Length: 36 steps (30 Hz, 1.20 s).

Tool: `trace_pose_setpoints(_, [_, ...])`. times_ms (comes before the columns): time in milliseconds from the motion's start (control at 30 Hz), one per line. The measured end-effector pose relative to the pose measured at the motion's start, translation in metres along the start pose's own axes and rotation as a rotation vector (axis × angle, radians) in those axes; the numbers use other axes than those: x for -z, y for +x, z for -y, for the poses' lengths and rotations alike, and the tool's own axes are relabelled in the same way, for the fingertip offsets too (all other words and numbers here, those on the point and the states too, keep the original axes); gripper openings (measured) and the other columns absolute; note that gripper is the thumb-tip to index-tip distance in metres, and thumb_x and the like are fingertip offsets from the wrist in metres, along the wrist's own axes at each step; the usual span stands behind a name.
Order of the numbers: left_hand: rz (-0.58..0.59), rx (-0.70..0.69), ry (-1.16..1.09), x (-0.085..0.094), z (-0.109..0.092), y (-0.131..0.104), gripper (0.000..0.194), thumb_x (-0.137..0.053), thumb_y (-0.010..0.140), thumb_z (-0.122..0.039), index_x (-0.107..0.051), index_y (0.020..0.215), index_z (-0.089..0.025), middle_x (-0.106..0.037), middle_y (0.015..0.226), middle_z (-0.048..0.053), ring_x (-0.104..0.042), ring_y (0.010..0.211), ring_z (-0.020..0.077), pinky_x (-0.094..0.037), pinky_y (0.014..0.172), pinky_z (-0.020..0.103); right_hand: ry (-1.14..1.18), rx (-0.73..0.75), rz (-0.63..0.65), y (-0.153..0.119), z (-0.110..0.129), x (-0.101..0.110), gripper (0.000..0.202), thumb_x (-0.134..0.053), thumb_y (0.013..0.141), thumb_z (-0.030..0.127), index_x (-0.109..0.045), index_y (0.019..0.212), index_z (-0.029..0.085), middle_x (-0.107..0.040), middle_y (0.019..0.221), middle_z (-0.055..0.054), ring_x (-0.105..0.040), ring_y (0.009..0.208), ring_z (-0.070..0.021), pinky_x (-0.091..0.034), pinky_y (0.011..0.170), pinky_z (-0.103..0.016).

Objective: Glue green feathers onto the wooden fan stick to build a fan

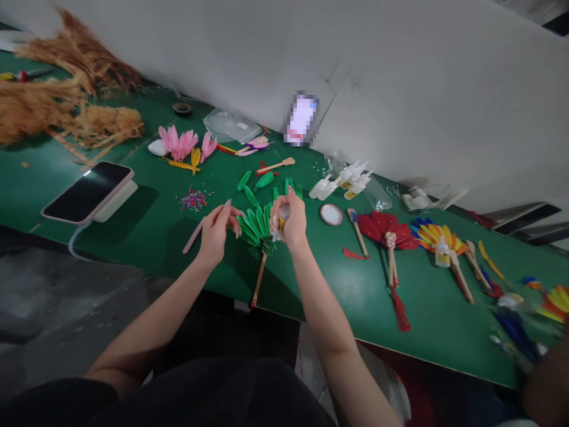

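My left hand is closed in a pinch at the left of a green feather fan. A green feather has its thin stem reaching these fingertips. In my right hand is a small glue bottle with a yellow label, tipped nozzle-down beside the fan's dark, glittery centre. The fan lies on the green table with its wooden handle toward me. More loose green feathers lie beyond it. A pale pink stick is left of my left hand.
Left stand a phone on a white stand, a sequin pile, pink feathers and brown fibre. Right are several glue bottles, a round white lid, a red fan and a yellow fan. A wall rises behind.
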<state>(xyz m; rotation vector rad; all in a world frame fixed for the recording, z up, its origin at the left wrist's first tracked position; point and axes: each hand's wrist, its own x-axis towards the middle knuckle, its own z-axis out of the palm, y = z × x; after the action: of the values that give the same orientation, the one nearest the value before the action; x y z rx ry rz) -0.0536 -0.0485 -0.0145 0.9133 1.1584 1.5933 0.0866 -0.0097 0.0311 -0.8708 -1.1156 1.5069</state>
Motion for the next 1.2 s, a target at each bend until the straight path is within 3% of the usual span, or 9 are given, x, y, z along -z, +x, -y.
trace_pose_setpoints(200, [-0.006,-0.005,-0.020,-0.001,-0.001,0.000,0.030,-0.051,0.090,-0.034,-0.061,0.068,-0.017,-0.039,0.037,-0.006,-0.038,0.036,0.0070,-0.035,0.045,0.022,-0.036,-0.017,-0.022,0.000,0.001,0.000,0.066,-0.028,0.086,0.070,-0.038,0.041,0.023,-0.034,0.029,0.004,-0.031,0.024,-0.0083,-0.023,0.026,-0.023])
trace_pose_setpoints(500, [-0.002,-0.011,0.036,-0.002,-0.003,0.000,0.030,-0.051,0.089,-0.037,-0.059,0.068,-0.018,-0.038,0.038,-0.007,-0.038,0.036,0.0074,-0.034,0.044,0.023,-0.018,-0.003,-0.022,0.002,0.002,0.002,0.066,-0.029,0.086,0.069,-0.041,0.040,0.023,-0.036,0.030,0.004,-0.032,0.024,-0.0078,-0.025,0.026,-0.023])
trace_pose_setpoints(667, [0.155,-0.010,0.187,-0.006,-0.011,-0.001,0.029,-0.053,0.088,-0.042,-0.060,0.073,-0.017,-0.043,0.042,-0.006,-0.042,0.037,0.0077,-0.036,0.043,0.023,-0.047,0.031,-0.030,0.003,0.006,0.004,0.060,-0.031,0.088,0.062,-0.045,0.046,0.023,-0.039,0.033,0.004,-0.036,0.027,-0.0080,-0.028,0.030,-0.023])
trace_pose_setpoints(800, [0.337,0.020,0.356,-0.013,-0.019,-0.003,0.022,-0.065,0.079,-0.037,-0.059,0.089,-0.018,-0.045,0.047,-0.007,-0.045,0.040,0.0085,-0.036,0.042,0.022,-0.034,0.064,-0.012,0.002,0.008,0.002,0.047,-0.034,0.089,0.057,-0.054,0.064,0.022,-0.042,0.038,0.006,-0.037,0.030,-0.0094,-0.030,0.034,-0.024])
trace_pose_setpoints(967, [0.447,-0.021,0.379,-0.020,-0.030,-0.003,0.039,-0.067,0.076,-0.028,-0.048,0.108,-0.020,-0.049,0.057,-0.007,-0.049,0.050,0.0100,-0.039,0.049,0.022,0.044,0.118,-0.075,0.005,0.005,0.003,0.022,-0.049,0.084,0.046,-0.053,0.086,0.024,-0.054,0.067,0.003,-0.053,0.055,-0.0110,-0.042,0.049,-0.023])
trace_pose_setpoints(1067, [0.457,-0.045,0.401,-0.020,-0.039,-0.004,0.043,-0.067,0.075,-0.026,-0.045,0.112,-0.021,-0.050,0.061,-0.006,-0.051,0.053,0.0109,-0.040,0.051,0.023,0.024,0.113,-0.113,0.007,0.002,0.005,0.021,-0.050,0.083,0.044,-0.051,0.091,0.025,-0.055,0.089,0.000,-0.054,0.066,-0.0110,-0.046,0.055,-0.024])
trace_pose_setpoints(1200, [0.454,-0.049,0.435,-0.022,-0.051,-0.008,0.044,-0.067,0.075,-0.024,-0.047,0.115,-0.022,-0.051,0.061,-0.005,-0.049,0.052,0.0113,-0.039,0.052,0.025,0.008,0.127,-0.112,0.007,-0.001,0.008,0.022,-0.049,0.083,0.044,-0.051,0.094,0.025,-0.052,0.098,-0.003,-0.053,0.073,-0.0124,-0.047,0.058,-0.025])
